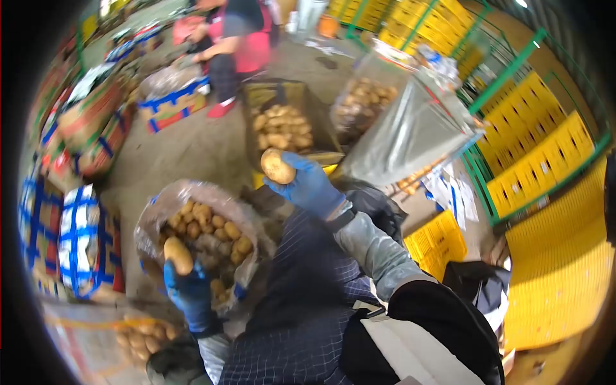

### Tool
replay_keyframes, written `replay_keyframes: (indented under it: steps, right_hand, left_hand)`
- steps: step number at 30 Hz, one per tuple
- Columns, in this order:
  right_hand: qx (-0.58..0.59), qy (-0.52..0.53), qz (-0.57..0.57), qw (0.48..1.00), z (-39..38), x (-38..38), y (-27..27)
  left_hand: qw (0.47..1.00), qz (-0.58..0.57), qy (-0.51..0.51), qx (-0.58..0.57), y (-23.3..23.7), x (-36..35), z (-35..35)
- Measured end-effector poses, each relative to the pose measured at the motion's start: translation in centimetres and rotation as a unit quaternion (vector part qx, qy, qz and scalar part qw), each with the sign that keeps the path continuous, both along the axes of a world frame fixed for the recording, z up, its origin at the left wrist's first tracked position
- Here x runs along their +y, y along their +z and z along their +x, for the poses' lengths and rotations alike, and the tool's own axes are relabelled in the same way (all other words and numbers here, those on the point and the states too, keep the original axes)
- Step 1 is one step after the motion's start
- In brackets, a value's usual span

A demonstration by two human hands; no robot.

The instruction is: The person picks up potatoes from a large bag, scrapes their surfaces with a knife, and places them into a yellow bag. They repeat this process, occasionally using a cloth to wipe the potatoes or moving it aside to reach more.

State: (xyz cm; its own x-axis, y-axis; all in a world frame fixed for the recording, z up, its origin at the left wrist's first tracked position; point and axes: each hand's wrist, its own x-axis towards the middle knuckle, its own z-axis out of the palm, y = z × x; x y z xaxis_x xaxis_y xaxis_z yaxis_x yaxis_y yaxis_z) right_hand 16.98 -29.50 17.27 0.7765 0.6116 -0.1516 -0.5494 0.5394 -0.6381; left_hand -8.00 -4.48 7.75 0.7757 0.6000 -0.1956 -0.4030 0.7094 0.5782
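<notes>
In a blue glove, my left hand point(189, 292) grips a long potato point(178, 256) over the left edge of an open bag lined with clear plastic point(240, 215). Several loose potatoes point(202, 221) lie inside that bag. My right hand point(308, 186), also gloved in blue, holds a rounder potato point(278, 166) between thumb and fingers. It is just in front of a dark open crate point(327, 135) with several potatoes in it.
A person point(240, 38) sits beyond the crate, near a blue-taped box point(173, 106). Clear bags of potatoes point(369, 96) stand right of the crate. Taped bags point(83, 240) line the left. Yellow crates point(539, 160) in green frames fill the right.
</notes>
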Motion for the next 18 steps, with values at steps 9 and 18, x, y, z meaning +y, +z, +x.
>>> replay_keyframes:
  steps: [9,18]
  right_hand:
    - [-0.615,-0.622,-0.423,0.238,7.6,-28.8,21.7]
    - [-0.570,-0.365,-0.534,0.508,16.4,-32.6,23.8]
  left_hand:
    - [0.867,0.486,0.024,0.107,-6.7,-0.2,2.8]
    - [0.784,0.614,-0.030,0.083,0.0,-6.3,5.9]
